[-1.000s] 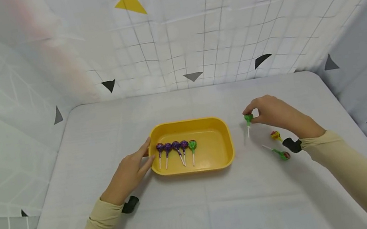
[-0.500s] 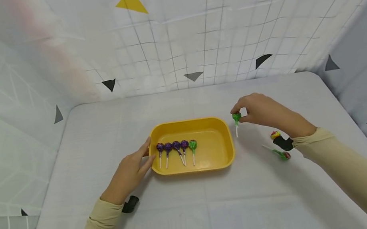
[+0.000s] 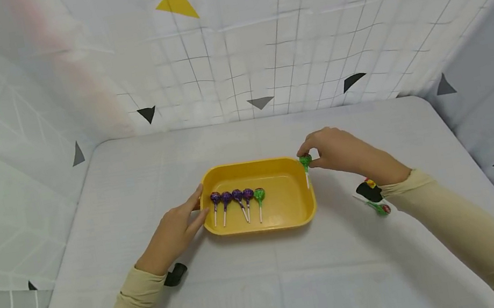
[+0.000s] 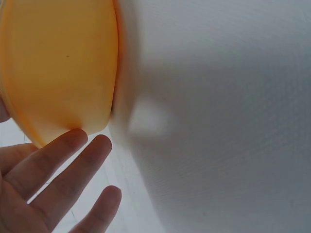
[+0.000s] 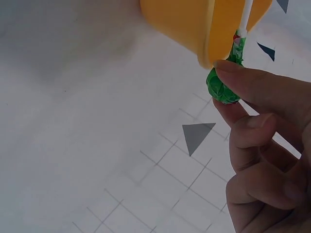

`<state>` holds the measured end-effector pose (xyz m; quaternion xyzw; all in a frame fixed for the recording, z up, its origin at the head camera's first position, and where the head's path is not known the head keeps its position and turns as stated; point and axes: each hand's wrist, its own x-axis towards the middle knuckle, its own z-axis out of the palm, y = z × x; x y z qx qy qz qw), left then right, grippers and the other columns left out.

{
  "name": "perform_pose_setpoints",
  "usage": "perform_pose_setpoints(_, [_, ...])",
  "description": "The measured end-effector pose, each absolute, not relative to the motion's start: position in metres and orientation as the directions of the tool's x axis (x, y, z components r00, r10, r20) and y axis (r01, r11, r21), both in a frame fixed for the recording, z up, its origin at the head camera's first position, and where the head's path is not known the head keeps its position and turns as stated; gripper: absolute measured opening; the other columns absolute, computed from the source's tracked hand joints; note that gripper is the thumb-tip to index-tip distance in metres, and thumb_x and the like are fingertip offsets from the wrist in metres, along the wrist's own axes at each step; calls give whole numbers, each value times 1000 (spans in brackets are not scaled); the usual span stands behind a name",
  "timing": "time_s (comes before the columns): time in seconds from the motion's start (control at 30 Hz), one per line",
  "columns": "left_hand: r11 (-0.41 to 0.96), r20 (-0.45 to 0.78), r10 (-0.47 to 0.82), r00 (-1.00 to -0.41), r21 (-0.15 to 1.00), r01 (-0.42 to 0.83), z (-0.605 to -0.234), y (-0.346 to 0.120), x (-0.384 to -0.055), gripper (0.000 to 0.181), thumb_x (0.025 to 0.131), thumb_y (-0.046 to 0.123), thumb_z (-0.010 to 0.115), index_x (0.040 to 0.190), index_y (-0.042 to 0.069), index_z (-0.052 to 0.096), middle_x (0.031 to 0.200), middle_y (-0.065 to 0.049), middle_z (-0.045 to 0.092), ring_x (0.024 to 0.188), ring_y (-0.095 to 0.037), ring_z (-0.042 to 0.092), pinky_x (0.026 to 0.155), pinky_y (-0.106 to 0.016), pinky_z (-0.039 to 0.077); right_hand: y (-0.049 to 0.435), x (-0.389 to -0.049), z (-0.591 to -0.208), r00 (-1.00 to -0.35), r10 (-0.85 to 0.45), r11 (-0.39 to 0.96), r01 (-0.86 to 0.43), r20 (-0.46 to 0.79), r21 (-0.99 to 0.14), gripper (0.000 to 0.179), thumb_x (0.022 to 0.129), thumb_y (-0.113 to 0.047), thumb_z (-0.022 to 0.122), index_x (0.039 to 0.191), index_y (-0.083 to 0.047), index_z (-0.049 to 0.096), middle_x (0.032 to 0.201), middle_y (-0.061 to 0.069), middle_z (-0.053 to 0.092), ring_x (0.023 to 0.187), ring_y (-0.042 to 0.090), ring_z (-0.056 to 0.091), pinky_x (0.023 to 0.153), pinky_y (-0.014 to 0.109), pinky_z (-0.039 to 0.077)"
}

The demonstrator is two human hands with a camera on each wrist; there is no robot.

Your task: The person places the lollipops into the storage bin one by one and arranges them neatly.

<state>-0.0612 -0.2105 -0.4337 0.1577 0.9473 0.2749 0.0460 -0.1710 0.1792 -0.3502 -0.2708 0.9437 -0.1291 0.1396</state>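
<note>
My right hand pinches a green-wrapped lollipop by its head between thumb and index finger, the white stick hanging down at the tray's right rim. In the right wrist view the green wrapper shows between the fingertips. The yellow tray holds a row of several purple lollipops and one green lollipop, sticks toward me. At the tray's left end rests my left hand, fingers fairly straight. Its fingertips touch the tray's outer wall in the left wrist view.
Right of the tray, a green lollipop with a reddish head lies on the white-covered table. A yellow-and-red lollipop beside it is mostly hidden by the black wrist strap. White fabric walls surround the table.
My right hand has moved left with the green lollipop, from the table's right side to the tray's right rim. The left hand and tray stay put.
</note>
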Motion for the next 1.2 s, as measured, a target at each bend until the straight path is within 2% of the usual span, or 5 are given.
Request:
perform_pose_setpoints(0.33, [800, -2, 322, -947, 536, 271, -436, -212, -61, 65, 109, 35, 55, 164, 14, 29, 136, -14, 69, 129, -32, 65, 112, -53, 50, 163, -171, -353, -781, -588, 800, -522, -212, -295, 28, 88, -13, 83, 116, -10, 80, 118, 6, 77, 112, 30, 69, 98, 47, 58])
perform_pose_setpoints(0.57, [804, -1, 321, -947, 530, 272, -438, -212, -62, 64, 109, 35, 55, 164, 14, 29, 136, -15, 69, 128, -33, 65, 111, -54, 50, 152, -168, -356, -752, -621, 780, -565, -221, -270, 26, 87, -10, 83, 113, -11, 81, 117, 5, 77, 106, 29, 71, 92, 47, 61])
perform_pose_setpoints(0.8, [804, 14, 326, -945, 522, 284, -439, -213, -63, 64, 109, 36, 54, 164, 15, 30, 135, -14, 70, 127, -33, 66, 111, -53, 50, 140, -170, -362, -722, -644, 764, -592, -254, -255, 23, 86, -14, 85, 109, -12, 81, 115, 4, 77, 104, 27, 71, 94, 45, 61])
perform_pose_setpoints(1.2, [808, -4, 317, -948, 526, 268, -436, -212, -62, 64, 109, 37, 54, 164, 14, 30, 135, -15, 70, 127, -33, 66, 111, -52, 51, 122, -171, -372, -696, -653, 757, -613, -298, -227, 15, 88, -16, 84, 102, -14, 81, 100, -1, 76, 89, 19, 63, 85, 37, 60])
